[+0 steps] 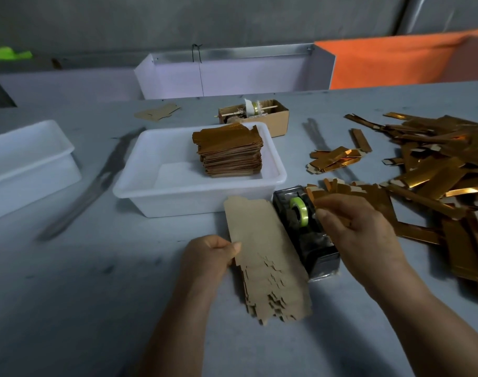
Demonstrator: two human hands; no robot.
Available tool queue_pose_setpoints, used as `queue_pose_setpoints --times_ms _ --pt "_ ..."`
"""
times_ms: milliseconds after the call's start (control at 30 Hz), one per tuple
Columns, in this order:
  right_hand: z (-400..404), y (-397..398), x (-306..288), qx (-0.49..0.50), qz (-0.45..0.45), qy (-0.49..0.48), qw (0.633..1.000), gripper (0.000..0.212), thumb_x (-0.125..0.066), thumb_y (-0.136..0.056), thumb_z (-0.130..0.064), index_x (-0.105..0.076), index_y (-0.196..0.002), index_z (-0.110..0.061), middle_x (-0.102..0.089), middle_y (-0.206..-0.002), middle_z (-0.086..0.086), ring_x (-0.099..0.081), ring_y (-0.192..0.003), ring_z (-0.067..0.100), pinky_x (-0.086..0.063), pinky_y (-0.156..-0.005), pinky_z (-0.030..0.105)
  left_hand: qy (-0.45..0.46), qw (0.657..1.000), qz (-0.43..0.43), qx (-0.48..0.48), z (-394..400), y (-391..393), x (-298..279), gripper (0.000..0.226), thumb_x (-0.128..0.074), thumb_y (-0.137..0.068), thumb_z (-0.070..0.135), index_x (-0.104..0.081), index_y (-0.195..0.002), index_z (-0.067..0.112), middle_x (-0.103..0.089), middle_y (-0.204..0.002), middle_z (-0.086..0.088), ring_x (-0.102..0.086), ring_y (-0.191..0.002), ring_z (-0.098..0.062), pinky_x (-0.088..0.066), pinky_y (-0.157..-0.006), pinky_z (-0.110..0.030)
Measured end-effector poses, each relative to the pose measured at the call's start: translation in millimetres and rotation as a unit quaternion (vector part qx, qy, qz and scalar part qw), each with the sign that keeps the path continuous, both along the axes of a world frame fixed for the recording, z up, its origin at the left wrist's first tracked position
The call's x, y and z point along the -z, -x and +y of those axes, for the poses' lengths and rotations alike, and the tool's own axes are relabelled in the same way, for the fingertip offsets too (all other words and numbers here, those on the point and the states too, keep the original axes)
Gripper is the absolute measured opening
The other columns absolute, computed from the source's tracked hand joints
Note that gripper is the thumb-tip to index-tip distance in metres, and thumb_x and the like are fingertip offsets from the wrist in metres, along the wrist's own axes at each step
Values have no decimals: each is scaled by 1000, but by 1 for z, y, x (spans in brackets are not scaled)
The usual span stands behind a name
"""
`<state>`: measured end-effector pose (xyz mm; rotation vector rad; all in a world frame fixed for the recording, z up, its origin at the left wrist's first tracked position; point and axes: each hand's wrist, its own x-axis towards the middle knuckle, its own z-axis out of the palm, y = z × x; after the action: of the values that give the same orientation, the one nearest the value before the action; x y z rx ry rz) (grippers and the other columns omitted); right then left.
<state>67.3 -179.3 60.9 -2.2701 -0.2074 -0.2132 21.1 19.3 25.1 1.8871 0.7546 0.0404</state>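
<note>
While the left hand grips the stack of brown card blanks by its left edge, thumb pressed flat on top and the other fingers tucked under where I can't see them, the right hand is over at the tape dispenser. That right hand is curled, thumb and fingers pinching a gold blank that pokes out beyond the knuckles, just above and behind the dispenser. I can't make out the fingertips.

The brown stack runs lengthwise away from the person on the grey table, its far end almost against the white tray and its right side just beside the dispenser. Its near end is fanned and ragged, the tabs stepping out one below another. Whether it lies fully flat or is lifted a touch, I can't tell.

The dispenser is black and glossy, with a green tape roll standing upright in it, close to the right thumb.

Inside the tray, a neat pile of gold blanks sits against the far right corner. To the right, a loose heap of gold pieces sprawls across the table, with a smaller cluster between it and the tray. Behind the tray stands an open cardboard box with a spool on a stick laid across it. A second white tub sits far left, and an orange cloth hangs at the back right.
</note>
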Motion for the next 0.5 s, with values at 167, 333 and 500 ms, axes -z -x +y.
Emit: queue_pose_setpoints --times_ms 167,333,500 --pt "0 10 -2 -7 -1 -22 1000 22 -54 -91 -29 -61 -111 -28 -51 -109 -12 -50 -94 4 -33 -58 6 -226 968 -104 -26 -5 9 -17 21 -71 -84 19 -63 -65 15 -61 -69 3 -51 -57 -3 -35 -51 -17" --pt "7 20 -2 -19 48 -82 995 30 -54 -90 -34 -58 -119 -28 -60 -110 -10 -56 -100 8 -43 -67 14 -4 991 -134 -20 -3 14 -33 9 -74 -80 15 -68 -75 20 -64 -53 11 -55 -42 4 -38 -40 -8" --pt "17 27 -2 -48 121 -107 986 43 -57 -83 -44 -54 -122 -27 -60 -98 -16 -61 -96 12 -53 -79 29 122 989 -77 31 -1 19 -35 4 -68 -86 6 -69 -83 3 -70 -62 2 -61 -47 1 -45 -45 -13"
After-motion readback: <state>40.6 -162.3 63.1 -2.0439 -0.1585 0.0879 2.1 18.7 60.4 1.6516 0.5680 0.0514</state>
